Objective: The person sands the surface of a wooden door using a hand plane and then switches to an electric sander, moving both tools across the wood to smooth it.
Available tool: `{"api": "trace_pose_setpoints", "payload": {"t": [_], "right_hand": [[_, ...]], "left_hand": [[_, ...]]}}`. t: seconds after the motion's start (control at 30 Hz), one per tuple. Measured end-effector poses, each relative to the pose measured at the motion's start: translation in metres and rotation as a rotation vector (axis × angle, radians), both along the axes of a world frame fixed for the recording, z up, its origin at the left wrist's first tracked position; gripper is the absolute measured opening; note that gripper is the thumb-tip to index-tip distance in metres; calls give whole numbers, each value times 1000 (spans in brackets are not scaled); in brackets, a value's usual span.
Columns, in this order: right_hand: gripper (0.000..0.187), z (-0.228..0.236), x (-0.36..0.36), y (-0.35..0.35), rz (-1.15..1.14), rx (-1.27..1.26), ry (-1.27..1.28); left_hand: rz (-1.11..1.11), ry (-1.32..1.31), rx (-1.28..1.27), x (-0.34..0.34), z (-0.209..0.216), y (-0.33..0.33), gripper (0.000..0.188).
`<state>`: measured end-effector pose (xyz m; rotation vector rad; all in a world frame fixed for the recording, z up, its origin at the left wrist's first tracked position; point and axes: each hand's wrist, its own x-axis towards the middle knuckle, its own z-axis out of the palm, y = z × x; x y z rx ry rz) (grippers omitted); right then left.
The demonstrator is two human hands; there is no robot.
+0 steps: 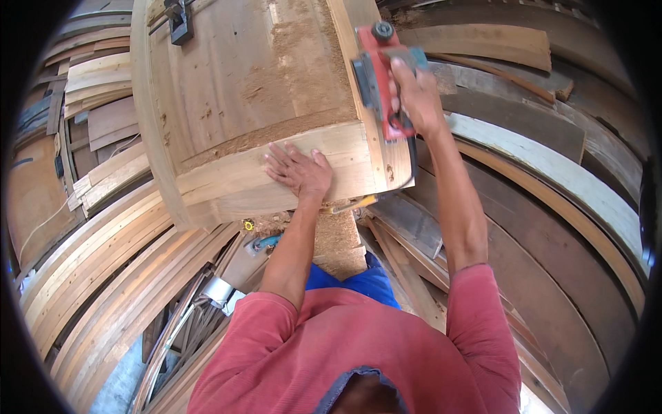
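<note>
My right hand (417,96) is wrapped round the handle of a red and grey electric planer (379,55) with a black front knob. The planer sits along the right edge of a framed wooden door panel (276,165), and it is slightly blurred. My left hand (300,169) lies flat with fingers spread on the near rail of the panel. Wood shavings (296,69) cover much of the panel's recessed middle. A dark hand plane (179,24) rests at the panel's far left.
Stacked boards (96,241) line the left side, and more planks (552,148) lie on the right. Below the panel are a yellow-handled tool (355,204), a yellow tape roll or ring (248,225) and a teal tool (265,243). A dark cord hangs by the panel's near right corner.
</note>
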<state>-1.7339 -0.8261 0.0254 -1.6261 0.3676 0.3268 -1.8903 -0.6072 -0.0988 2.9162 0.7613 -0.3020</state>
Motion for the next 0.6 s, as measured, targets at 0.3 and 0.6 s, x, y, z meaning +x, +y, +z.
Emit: {"api": "trace_pose_setpoints", "payload": {"t": [0.3,0.6], "right_hand": [[43,-15,-228,-51,-42,-57,103],[51,-30,-311,-70,3,-104,108]], "left_hand": [[-61,-150,97,-9,-26,5,82],[-59,-189,29,-10,-22,4,83]]}}
